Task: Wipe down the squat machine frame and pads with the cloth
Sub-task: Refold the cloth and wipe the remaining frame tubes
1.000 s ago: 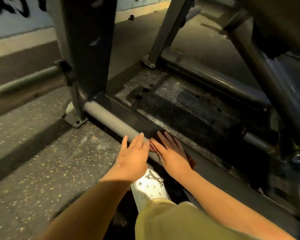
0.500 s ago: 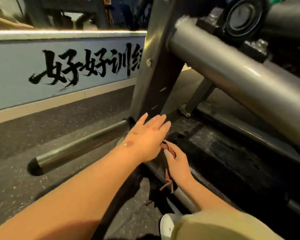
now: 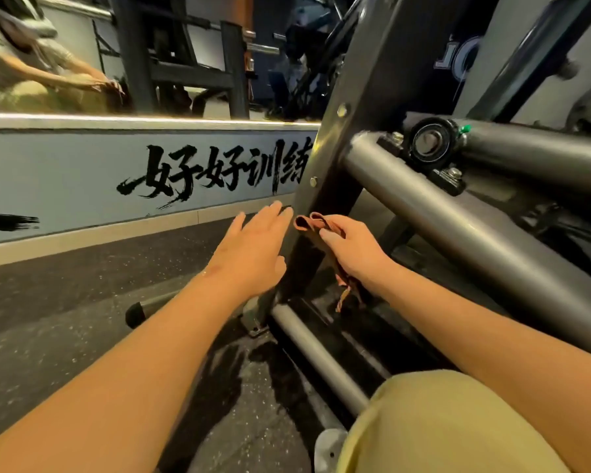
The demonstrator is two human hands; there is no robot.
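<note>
The squat machine's dark upright post (image 3: 342,155) rises in the middle of the head view, with a thick grey tube (image 3: 458,233) slanting down to the right from it. My right hand (image 3: 350,245) grips a reddish-brown cloth (image 3: 307,222) against the post's lower part; a strip of the cloth hangs below my wrist. My left hand (image 3: 253,250) is held flat with straight fingers just left of the post, its fingertips at the post's edge. No pads are in view.
A grey base rail (image 3: 316,353) runs along the speckled floor (image 3: 82,302) under my arms. A short peg (image 3: 140,310) sticks out low on the left. A wall with black brush lettering (image 3: 215,172) and a mirror above stands behind. My knee (image 3: 440,425) fills the lower right.
My view has tilted up from the base plate to the upright post. Both hands rose from the low rail; my right hand lifted the cloth up the post.
</note>
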